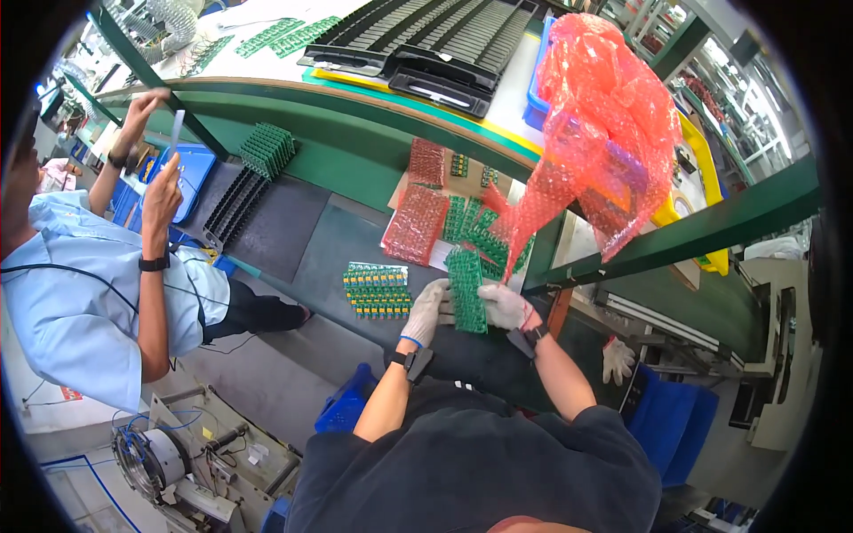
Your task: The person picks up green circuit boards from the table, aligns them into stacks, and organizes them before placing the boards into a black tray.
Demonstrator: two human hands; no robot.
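Between my two white-gloved hands is a green circuit board panel, tilted up above the dark bench mat. My left hand grips its left edge, with the fingers partly hidden behind the board. On the opposite edge my right hand is closed around the panel. Left of my left hand lie other panels with yellow parts, set side by side on the mat. Just beyond the held panel, more green boards rest on cardboard, beside sheets of red bubble wrap.
A large red bubble-wrap bag hangs over the shelf edge at right. Black slotted trays sit on the upper shelf. A green frame post crosses at right. On the left stands a co-worker with raised hands, near a black rack.
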